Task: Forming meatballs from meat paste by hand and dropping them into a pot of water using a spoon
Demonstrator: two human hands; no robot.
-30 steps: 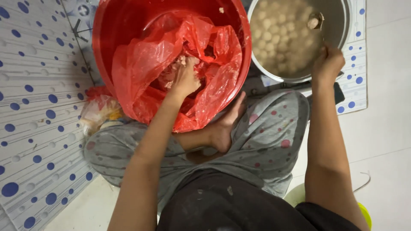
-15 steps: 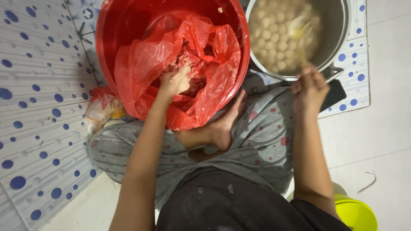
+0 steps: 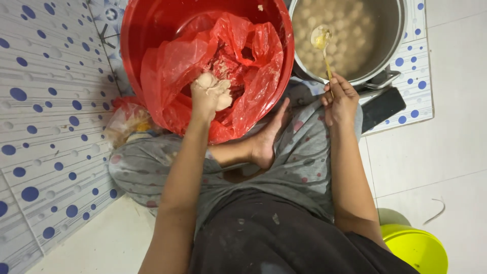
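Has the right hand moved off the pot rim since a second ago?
Yes. The right hand has pulled back from the pot rim toward the lap, holding a spoon.

Your hands work over a basin and a pot.
Your left hand (image 3: 209, 95) squeezes pale paste (image 3: 222, 99) above the red basin (image 3: 147, 30); your right hand (image 3: 339, 99) holds a spoon (image 3: 321, 41) over the pot (image 3: 393, 30).

The basin (image 3: 152, 30) is bright red, and the crumpled plastic bag (image 3: 253, 66) inside it is a thinner, see-through red. The paste (image 3: 215, 83) squeezed in the left hand (image 3: 205, 96) is pale pinkish beige. The pot (image 3: 395, 30) is grey metal, holding beige balls (image 3: 355, 25) in cloudy liquid. The spoon (image 3: 322, 40) held by the right hand (image 3: 341, 101) is yellowish. The mat (image 3: 45, 101) is white with blue dots and fine grey lines. The trousers (image 3: 304, 162) are grey with pink spots. The shirt (image 3: 264, 238) is black. A lime-yellow bucket (image 3: 421, 248) stands on the off-white floor (image 3: 446, 127).
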